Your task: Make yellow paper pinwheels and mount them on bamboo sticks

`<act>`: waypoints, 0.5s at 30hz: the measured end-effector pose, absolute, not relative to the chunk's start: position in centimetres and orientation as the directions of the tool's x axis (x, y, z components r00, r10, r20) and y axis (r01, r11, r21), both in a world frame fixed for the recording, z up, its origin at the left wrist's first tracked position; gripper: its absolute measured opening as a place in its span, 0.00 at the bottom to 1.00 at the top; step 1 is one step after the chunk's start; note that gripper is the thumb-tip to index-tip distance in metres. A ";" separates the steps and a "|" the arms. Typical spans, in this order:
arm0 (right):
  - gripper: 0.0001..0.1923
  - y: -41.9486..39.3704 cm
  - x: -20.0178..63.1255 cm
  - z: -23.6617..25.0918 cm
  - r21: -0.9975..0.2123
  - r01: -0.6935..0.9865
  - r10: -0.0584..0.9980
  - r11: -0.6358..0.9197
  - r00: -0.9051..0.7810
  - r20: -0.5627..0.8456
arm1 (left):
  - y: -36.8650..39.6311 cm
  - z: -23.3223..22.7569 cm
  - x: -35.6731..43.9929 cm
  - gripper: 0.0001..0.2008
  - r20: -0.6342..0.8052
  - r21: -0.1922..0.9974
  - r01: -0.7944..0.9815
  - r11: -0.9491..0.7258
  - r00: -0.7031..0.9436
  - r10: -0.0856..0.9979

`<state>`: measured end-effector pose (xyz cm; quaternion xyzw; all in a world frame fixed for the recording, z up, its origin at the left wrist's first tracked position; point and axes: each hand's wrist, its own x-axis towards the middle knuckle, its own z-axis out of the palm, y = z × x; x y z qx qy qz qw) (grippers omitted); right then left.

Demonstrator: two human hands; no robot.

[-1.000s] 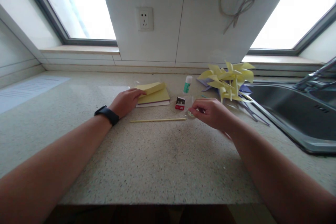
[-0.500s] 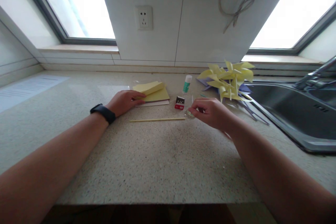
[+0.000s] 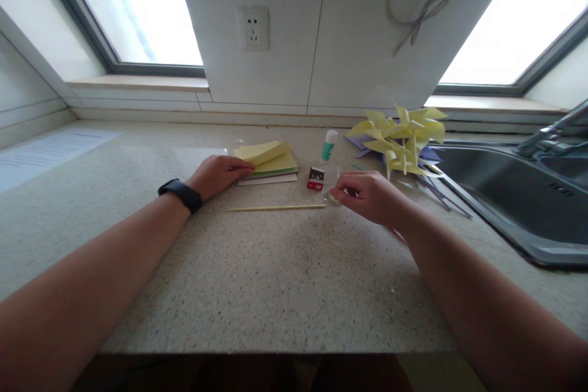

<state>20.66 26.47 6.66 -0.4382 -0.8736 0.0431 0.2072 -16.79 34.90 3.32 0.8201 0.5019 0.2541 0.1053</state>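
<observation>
Head view: left hand (image 3: 215, 174) laid on stack of yellow paper sheets (image 3: 271, 162), top sheet lifted by fingertips. Right hand (image 3: 370, 196) pinched on small clear item, unidentifiable. Thin wooden stick (image 3: 277, 208) lies crosswise on bench (image 3: 275, 282), right end beside right grip.

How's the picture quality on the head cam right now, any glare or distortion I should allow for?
Head view: both windows are blown out to white, backlighting the scene; the countertop is evenly lit with soft shadows. Wide-angle distortion bows the window frames and stretches the forearms at the edges. The left hand on the yellow paper stack reads clearly; the small clear thing at the right hand is too faint to identify.
</observation>
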 end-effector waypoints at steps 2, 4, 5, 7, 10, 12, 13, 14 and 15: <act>0.16 26.5 20.7 6.6 -0.254 0.749 0.784 0.612 -0.531 0.321 | 35.0 3.3 -16.9 0.16 0.308 0.431 0.769 -0.472 0.366 0.878; 0.16 26.4 20.6 6.7 -0.252 0.750 0.784 0.612 -0.531 0.322 | 35.1 3.2 -16.9 0.16 0.309 0.430 0.769 -0.473 0.367 0.877; 0.16 26.4 20.6 6.7 -0.254 0.748 0.783 0.613 -0.530 0.325 | 35.1 3.2 -17.0 0.16 0.312 0.428 0.768 -0.476 0.368 0.876; 0.16 26.3 20.5 6.8 -0.262 0.745 0.781 0.614 -0.526 0.336 | 35.2 3.1 -17.0 0.16 0.322 0.421 0.767 -0.484 0.373 0.871; 0.16 26.2 20.4 6.9 -0.275 0.734 0.776 0.621 -0.524 0.351 | 35.1 3.1 -16.9 0.16 0.341 0.402 0.764 -0.505 0.387 0.857; 0.16 26.3 20.5 6.8 -0.277 0.731 0.773 0.624 -0.524 0.358 | 34.9 3.2 -16.8 0.16 0.357 0.382 0.756 -0.532 0.410 0.839; 0.16 26.3 20.5 6.8 -0.276 0.730 0.772 0.625 -0.524 0.359 | 34.8 3.3 -16.7 0.16 0.366 0.370 0.751 -0.548 0.424 0.828; 0.16 26.3 20.5 6.7 -0.276 0.730 0.771 0.625 -0.525 0.360 | 34.7 3.4 -16.6 0.16 0.375 0.354 0.746 -0.564 0.439 0.817; 0.16 26.4 20.6 6.7 -0.277 0.729 0.771 0.626 -0.526 0.359 | 34.5 3.5 -16.5 0.16 0.384 0.336 0.743 -0.578 0.452 0.805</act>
